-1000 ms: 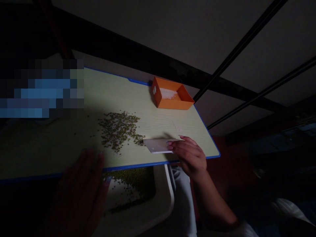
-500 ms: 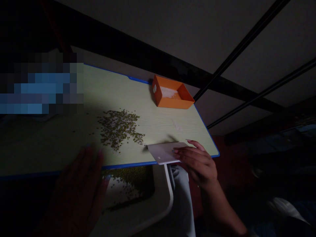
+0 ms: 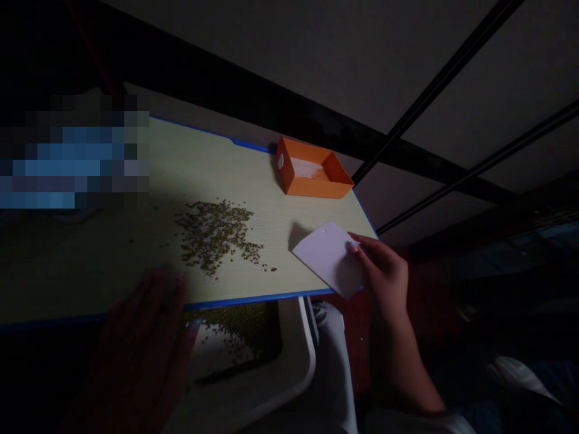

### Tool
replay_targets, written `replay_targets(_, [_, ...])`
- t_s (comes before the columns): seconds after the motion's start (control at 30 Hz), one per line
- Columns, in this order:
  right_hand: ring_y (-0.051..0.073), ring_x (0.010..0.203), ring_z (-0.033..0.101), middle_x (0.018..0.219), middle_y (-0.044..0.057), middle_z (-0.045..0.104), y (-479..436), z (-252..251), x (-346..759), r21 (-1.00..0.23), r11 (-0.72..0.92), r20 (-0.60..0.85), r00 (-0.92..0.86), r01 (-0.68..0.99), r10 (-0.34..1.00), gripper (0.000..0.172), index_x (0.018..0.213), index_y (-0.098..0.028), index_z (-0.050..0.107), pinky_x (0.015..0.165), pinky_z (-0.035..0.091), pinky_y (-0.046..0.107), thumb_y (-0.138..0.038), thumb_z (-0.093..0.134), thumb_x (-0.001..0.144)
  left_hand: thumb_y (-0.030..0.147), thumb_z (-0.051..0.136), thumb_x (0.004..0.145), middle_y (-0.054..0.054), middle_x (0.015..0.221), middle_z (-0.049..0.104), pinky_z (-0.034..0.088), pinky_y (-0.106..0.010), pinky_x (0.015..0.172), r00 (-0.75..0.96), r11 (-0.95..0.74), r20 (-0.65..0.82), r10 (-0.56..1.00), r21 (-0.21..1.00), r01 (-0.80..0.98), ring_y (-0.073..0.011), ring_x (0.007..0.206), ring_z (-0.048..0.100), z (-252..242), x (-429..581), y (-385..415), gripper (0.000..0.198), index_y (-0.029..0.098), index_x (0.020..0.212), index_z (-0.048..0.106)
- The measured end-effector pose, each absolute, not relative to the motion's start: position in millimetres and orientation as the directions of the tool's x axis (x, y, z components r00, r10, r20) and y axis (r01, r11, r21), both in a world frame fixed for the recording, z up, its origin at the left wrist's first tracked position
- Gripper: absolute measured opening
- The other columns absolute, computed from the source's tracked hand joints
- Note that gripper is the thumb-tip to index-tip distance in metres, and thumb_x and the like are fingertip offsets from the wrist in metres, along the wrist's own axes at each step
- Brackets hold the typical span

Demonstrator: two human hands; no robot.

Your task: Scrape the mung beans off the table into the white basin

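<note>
My right hand (image 3: 384,271) pinches a flat white scraper card (image 3: 332,256) with a small hole near one edge, thumb on top. The card is tilted over the front right part of the table. My left hand (image 3: 145,331) is in deep shadow at the table's front edge, its fingers stretched out and holding nothing visible. Between and beyond the hands, a loose patch of small green beans (image 3: 217,235), mixed with paler bits, lies on the tabletop (image 3: 271,205).
An orange open box (image 3: 316,187) with white grains in it stands at the far right corner. Below the front edge, a white tub (image 3: 307,355) holds many green beans. A pixelated blue area covers the far left. A wall (image 3: 316,72) rises behind the table.
My right hand has turned the white card over and lifted it, so its broad face now shows over the small white streak. My left hand has barely moved.
</note>
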State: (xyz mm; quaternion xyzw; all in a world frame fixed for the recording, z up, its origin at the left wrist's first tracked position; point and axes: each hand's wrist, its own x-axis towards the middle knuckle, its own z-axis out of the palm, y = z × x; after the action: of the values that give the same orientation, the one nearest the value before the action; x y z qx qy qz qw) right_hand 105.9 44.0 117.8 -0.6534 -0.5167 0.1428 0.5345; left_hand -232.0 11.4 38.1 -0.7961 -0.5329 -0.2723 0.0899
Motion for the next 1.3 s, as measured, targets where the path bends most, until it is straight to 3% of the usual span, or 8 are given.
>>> replay_targets(0.1, [0.024,0.089,0.074,0.095,0.006,0.080,53.0,117.7,101.3,-0.909,0.048,0.233,0.409,0.415,0.882,0.017,0.087,-0.024,0.079,0.081,0.057,0.040,-0.035,0.075,0.074,0.030,0.036,0.088,-0.011,0.158,0.025,0.041,-0.061,0.110,0.275,-0.410,0.529,0.803,0.157,0.898,-0.0337,0.146,0.028,38.0,-232.7,10.4,0.062,0.021,0.147,0.018])
replay_targets(0.2, [0.024,0.089,0.073,0.095,0.006,0.080,55.9,114.5,94.7,-0.930,0.037,0.190,0.394,0.365,0.899,0.019,0.087,-0.024,0.079,0.079,0.057,0.039,-0.036,0.076,0.074,0.031,0.035,0.089,-0.012,0.158,0.027,0.041,-0.062,0.110,0.264,-0.402,0.518,0.814,0.174,0.899,-0.0338,0.146,0.029,39.7,-233.0,8.8,0.062,0.023,0.148,0.017])
replay_targets(0.53, [0.022,0.083,0.073,0.091,0.005,0.080,54.8,110.5,92.5,-0.933,0.083,0.194,0.294,0.351,0.936,0.013,0.086,-0.025,0.080,0.074,0.057,0.037,-0.031,0.075,0.075,0.030,0.037,0.087,-0.012,0.159,0.025,0.040,-0.065,0.111,0.256,-0.389,0.484,0.837,0.197,0.900,-0.0347,0.146,0.029,41.3,-232.9,6.4,0.064,0.023,0.148,0.016])
replay_targets(0.7, [0.021,0.084,0.074,0.092,0.004,0.080,57.1,108.7,88.8,-0.933,0.104,0.211,0.292,0.343,0.933,0.013,0.086,-0.026,0.079,0.075,0.058,0.038,-0.030,0.074,0.075,0.029,0.037,0.088,-0.010,0.160,0.021,0.041,-0.063,0.111,0.271,-0.405,0.493,0.827,0.187,0.895,-0.0334,0.147,0.027,42.0,-233.4,8.2,0.064,0.023,0.148,0.015])
replay_targets(0.9, [0.021,0.083,0.074,0.092,0.005,0.080,60.6,105.8,84.9,-0.917,0.117,0.241,0.296,0.382,0.924,0.013,0.088,-0.025,0.079,0.074,0.058,0.038,-0.030,0.072,0.077,0.029,0.038,0.088,-0.013,0.156,0.030,0.039,-0.062,0.113,0.269,-0.405,0.494,0.827,0.190,0.894,-0.0331,0.146,0.028,43.8,-231.6,8.9,0.064,0.022,0.148,0.018])
replay_targets(1.3, [0.022,0.083,0.073,0.094,0.006,0.080,70.5,107.8,79.5,-0.922,0.113,0.219,0.258,0.370,0.941,0.016,0.089,-0.024,0.079,0.071,0.057,0.037,-0.032,0.072,0.077,0.028,0.038,0.087,-0.010,0.159,0.024,0.036,-0.059,0.115,0.278,-0.418,0.504,0.818,0.189,0.889,-0.0313,0.148,0.026,41.4,-232.8,6.5,0.065,0.022,0.148,0.016])
